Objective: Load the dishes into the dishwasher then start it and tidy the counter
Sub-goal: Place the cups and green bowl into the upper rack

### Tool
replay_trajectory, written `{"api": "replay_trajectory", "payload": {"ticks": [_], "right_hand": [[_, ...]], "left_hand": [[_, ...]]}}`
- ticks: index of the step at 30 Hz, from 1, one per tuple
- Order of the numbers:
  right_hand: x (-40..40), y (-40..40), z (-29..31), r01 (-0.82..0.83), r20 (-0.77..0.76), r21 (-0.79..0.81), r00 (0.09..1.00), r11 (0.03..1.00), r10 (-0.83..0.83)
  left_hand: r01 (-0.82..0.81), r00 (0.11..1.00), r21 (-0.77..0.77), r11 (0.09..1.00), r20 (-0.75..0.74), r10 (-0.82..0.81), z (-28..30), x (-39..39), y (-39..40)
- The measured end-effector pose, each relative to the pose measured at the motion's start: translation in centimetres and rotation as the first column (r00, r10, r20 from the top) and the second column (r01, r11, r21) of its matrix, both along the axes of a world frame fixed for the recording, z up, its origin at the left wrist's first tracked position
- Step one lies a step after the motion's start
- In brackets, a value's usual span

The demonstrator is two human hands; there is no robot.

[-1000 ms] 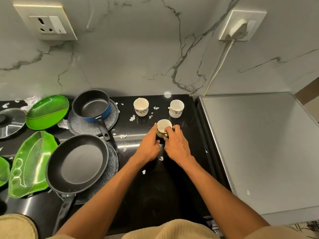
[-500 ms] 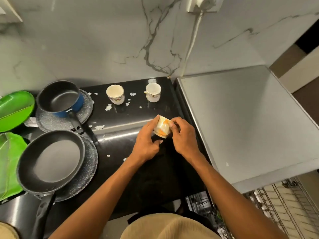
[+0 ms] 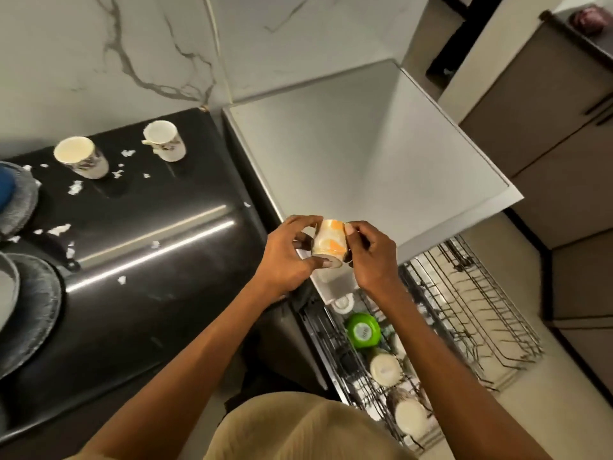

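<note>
Tabletop [image 3: 139,313]: a black glossy surface on the left, against a marble wall, strewn with small white scraps [image 3: 75,187].
Dishwasher top [image 3: 358,154]: a pale grey slab just right of the tabletop, its near corner under the held cup.
Rack [image 3: 464,313]: a wire dishwasher rack pulled out below the grey slab; its left row carries upturned dishes, its right side is bare wire.
Dishes in rack: a green bowl [image 3: 362,330] upside down, with two pale upturned cups [image 3: 384,370] in line nearer the person.
Pans: grey speckled plates [image 3: 36,310] and a blue pot [image 3: 5,184] cut off at the left edge.
Left hand [image 3: 288,257]: fingers curled round the cup's left side, thumb under its rim.
Right hand [image 3: 371,257]: fingertips pinching the cup's right side.
Cup [image 3: 328,242]: white with orange patches, tilted, gripped between both hands over the near corner of the dishwasher top, above the rack.
Other cups: two patterned cups [image 3: 81,157] [image 3: 165,140] upright at the back of the tabletop, apart from each other.
</note>
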State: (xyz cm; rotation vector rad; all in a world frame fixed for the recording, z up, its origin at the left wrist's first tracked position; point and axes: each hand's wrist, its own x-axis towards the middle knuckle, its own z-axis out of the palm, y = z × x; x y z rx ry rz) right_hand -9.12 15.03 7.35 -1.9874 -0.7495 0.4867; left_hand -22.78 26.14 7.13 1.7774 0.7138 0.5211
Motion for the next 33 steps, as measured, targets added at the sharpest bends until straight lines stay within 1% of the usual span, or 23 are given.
{"api": "replay_trajectory", "payload": {"ticks": [5, 9, 12, 16, 19, 20, 23, 27, 30, 33], "right_hand": [[3.3, -10.2, -1.4, 0.074, 0.095, 0.011, 0.993, 0.997, -0.075], [4.9, -17.1, -2.3, 0.030, 0.197, -0.025, 0.980, 0.999, -0.024], [5.9, -20.7, -3.0, -0.004, 0.236, -0.129, 0.971, 0.992, 0.034], [7.1, -23.6, -4.9, -0.051, 0.297, -0.294, 0.944, 0.955, 0.142], [7.7, -24.6, -6.8, -0.093, 0.347, -0.355, 0.911, 0.930, 0.223], [7.9, -24.9, -7.5, -0.109, 0.336, -0.361, 0.911, 0.926, 0.239], [8.5, -25.3, -9.3, -0.139, 0.223, -0.408, 0.943, 0.902, 0.246], [9.6, -25.2, -11.8, -0.158, 0.101, -0.487, 0.967, 0.859, 0.235], [10.9, -24.6, -14.0, -0.157, 0.001, -0.525, 0.983, 0.837, 0.185], [12.3, -23.6, -15.8, -0.156, -0.044, -0.561, 0.986, 0.813, 0.158]], "left_hand": [[-0.032, 0.997, -0.142, 0.989, -0.077, 0.022, -0.8, 5.7, -7.9], [-0.037, 0.992, -0.219, 0.975, -0.122, 0.010, -2.5, 9.5, -13.4], [-0.011, 0.985, -0.254, 0.967, -0.167, -0.033, -3.4, 11.4, -17.2], [-0.022, 0.959, -0.306, 0.952, -0.276, -0.067, -5.2, 12.8, -21.0], [-0.007, 0.934, -0.333, 0.943, -0.339, -0.113, -7.0, 13.3, -22.5], [-0.003, 0.924, -0.331, 0.944, -0.361, -0.124, -7.6, 13.4, -22.8], [0.023, 0.890, -0.341, 0.940, -0.421, -0.175, -9.8, 13.6, -23.3], [0.059, 0.812, -0.369, 0.927, -0.523, -0.260, -12.4, 13.5, -23.7], [0.106, 0.716, -0.324, 0.940, -0.631, -0.298, -14.2, 13.0, -24.2], [0.178, 0.614, -0.288, 0.941, -0.715, -0.335, -16.2, 11.9, -24.5]]}}
